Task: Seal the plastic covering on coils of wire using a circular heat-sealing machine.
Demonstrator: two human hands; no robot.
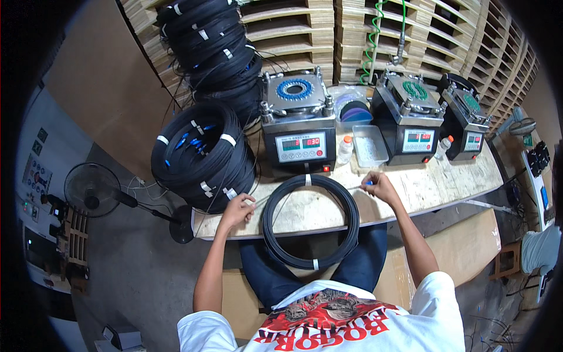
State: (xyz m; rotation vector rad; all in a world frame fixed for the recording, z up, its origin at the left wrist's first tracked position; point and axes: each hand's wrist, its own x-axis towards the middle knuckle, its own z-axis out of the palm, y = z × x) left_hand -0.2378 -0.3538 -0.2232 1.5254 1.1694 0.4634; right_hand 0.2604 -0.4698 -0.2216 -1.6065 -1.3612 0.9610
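Observation:
A coil of black cable (353, 220) bound with white tape lies over the table's front edge and above my lap. To its right, the fingers of my right hand (382, 189) pinch a small blue cable connector (369, 183), raised over the table. My left hand (237, 213) is on the coil's left side, thumb and fingers closed together. A thin line seems to run from those fingertips, but what they hold is too small to make out. Just beyond my left hand stands a stack of black cable coils (202, 158), with blue connectors inside its ring.
Polishing machines (299, 144) with digital panels line the back of the wooden table (410, 196). Between them stand a small bottle (345, 150) with an orange cap and a clear plastic tray (370, 145). A taller coil stack (214, 56) rises behind. A fan (92, 190) stands left.

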